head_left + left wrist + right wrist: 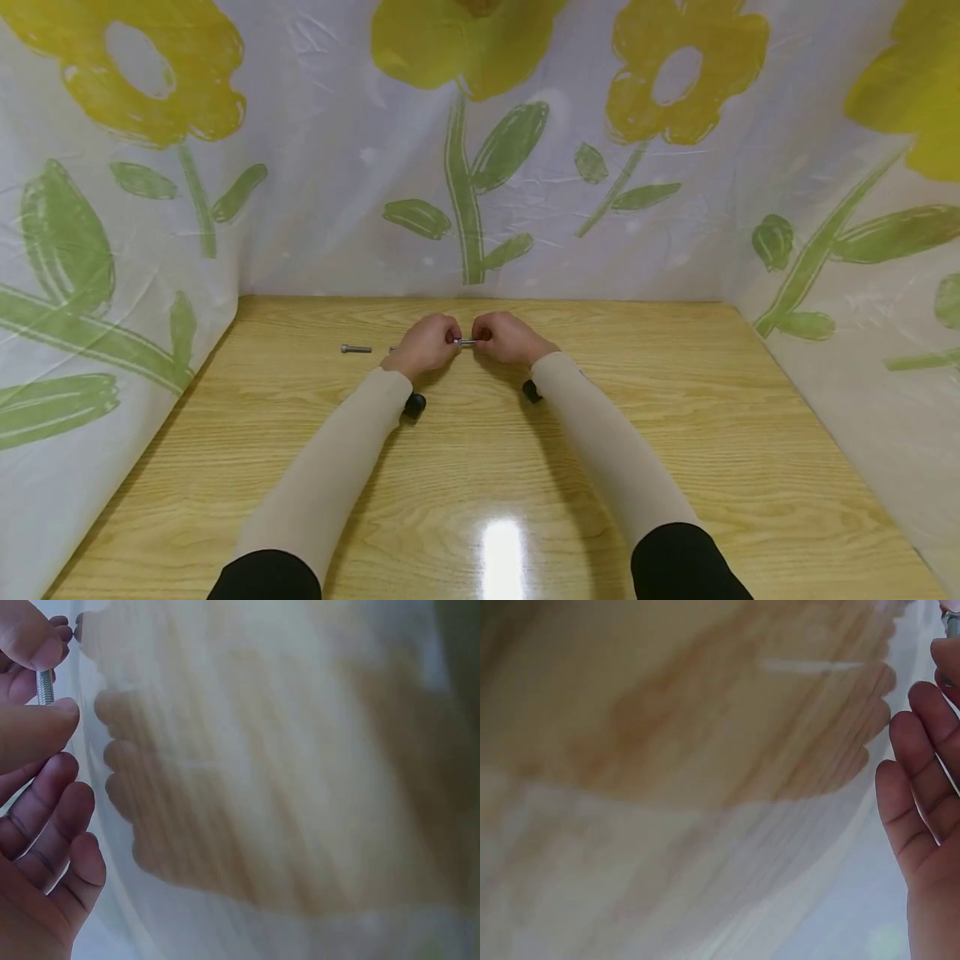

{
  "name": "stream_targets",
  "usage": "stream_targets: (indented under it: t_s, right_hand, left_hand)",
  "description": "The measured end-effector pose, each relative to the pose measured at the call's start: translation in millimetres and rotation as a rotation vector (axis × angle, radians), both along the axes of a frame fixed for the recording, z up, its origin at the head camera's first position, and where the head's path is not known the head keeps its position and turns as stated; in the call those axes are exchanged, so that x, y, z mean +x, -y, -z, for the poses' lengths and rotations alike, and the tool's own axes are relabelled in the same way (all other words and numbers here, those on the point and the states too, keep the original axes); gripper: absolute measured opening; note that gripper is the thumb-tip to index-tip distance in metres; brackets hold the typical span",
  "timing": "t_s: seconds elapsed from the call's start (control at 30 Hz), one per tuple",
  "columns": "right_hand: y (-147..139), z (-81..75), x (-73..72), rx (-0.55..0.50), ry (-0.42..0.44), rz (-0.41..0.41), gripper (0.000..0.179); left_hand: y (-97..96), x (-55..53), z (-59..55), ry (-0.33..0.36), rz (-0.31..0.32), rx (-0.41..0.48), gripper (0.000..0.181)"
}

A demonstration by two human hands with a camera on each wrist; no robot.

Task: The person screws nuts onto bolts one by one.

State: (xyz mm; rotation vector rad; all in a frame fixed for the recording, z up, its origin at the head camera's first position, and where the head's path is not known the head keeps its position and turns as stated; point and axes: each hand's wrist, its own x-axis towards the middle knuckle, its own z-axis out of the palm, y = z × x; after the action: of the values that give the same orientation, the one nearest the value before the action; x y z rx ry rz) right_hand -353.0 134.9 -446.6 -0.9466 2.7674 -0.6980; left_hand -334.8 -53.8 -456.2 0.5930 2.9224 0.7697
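Note:
A threaded metal bolt (467, 342) spans the gap between the two hands, above the far middle of the table. My left hand (429, 344) pinches its left end between thumb and finger, where a wider piece shows; whether that is the head or a nut I cannot tell. The right hand (511, 337) grips the other end, which its fingers hide. In the left wrist view, fine thread shows on the bolt (45, 688) between the fingertips. The right wrist view catches the bolt (952, 624) only at its edge.
To the left lies another bolt (356, 348) on the wooden table (480, 467). A further metal piece (393, 348) is mostly hidden behind the left hand. Flower-printed cloth (315, 208) walls the back and both sides.

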Motion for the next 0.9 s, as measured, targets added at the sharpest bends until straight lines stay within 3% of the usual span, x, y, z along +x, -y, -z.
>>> stream_targets:
  t_s: [0.37,0.9]
  right_hand:
    - [0.5,-2.3,-3.1,0.051,0.003,0.009,0.006]
    - [1.9,0.5,-3.3,0.105,-0.002,0.052,0.008]
  left_hand:
    - [-4.2,-5.0,-0.3,0.015,-0.013,-0.008,0.008]
    - [-6.0,-2.0,-1.2,0.026,-0.018,-0.008,0.008]
